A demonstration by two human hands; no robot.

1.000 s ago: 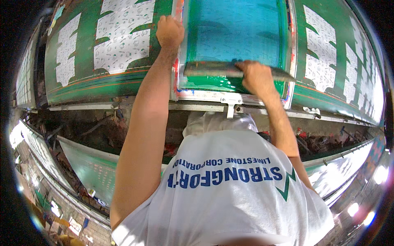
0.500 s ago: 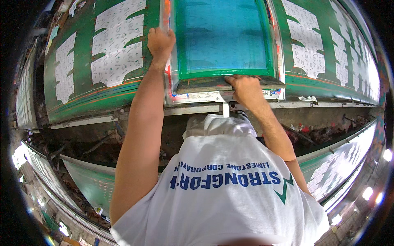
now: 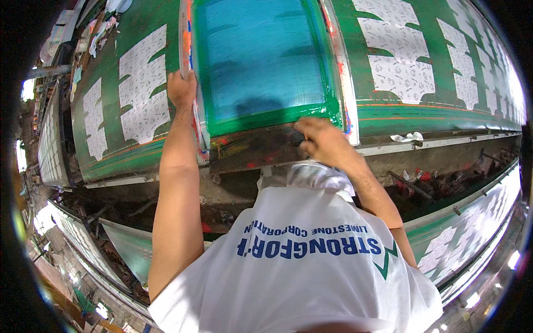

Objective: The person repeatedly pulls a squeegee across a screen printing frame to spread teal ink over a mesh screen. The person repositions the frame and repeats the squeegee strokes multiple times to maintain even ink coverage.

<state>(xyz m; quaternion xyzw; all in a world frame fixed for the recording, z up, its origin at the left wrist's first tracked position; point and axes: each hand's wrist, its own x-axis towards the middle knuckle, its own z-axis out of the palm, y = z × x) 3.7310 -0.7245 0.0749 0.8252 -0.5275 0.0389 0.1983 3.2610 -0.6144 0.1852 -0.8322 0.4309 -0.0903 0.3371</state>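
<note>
A printing screen (image 3: 333,72) with blue mesh (image 3: 261,61) and a green border lies across the green table in front of me. My left hand (image 3: 182,90) is closed round the screen's left side rail, which is smeared with orange and blue paint. A dark, paint-stained squeegee (image 3: 250,149) lies along the screen's near end, its broad face showing. My right hand (image 3: 322,139) is closed on the squeegee's right end, fingers bent over it and slightly blurred. The squeegee hides the screen's near edge.
White printed fabric pieces (image 3: 143,91) lie on the green table at left, and more fabric pieces (image 3: 400,72) at right. A crumpled white scrap (image 3: 406,137) sits on the near table edge. Behind me runs another table (image 3: 125,244).
The screen and both hands have shifted left in view, and the table has shifted less. The squeegee has tipped from a thin edge to its broad face, nearer to me.
</note>
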